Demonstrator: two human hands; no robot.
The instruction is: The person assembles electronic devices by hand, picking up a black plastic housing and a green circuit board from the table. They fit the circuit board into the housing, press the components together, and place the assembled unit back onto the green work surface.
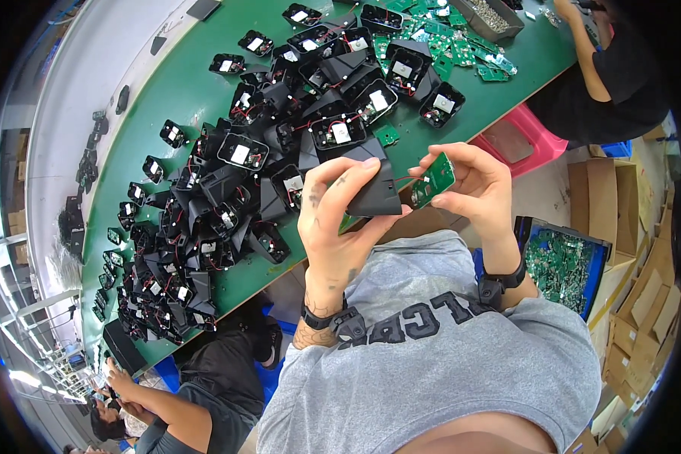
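Note:
My left hand (339, 198) is closed round a black plastic housing (376, 189), its flat outer side turned up toward me. Thumb and fingers of my right hand (477, 181) pinch a green circuit board (434, 181) by its edges, just to the right of the housing. A small white connector shows on the board; whether a wire joins it to the housing I cannot make out. Both hands are above the table's near edge. Beyond them lies a large heap of black housings (242, 153), open side up in many, with red wires and white blocks inside.
Loose green circuit boards (454, 45) and a tray of small metal parts (492, 17) lie at the far right of the green table (507, 94). A pink stool (523, 136), a blue crate of boards (560, 261) and cardboard boxes (643, 303) stand at right. Co-workers sit on both sides.

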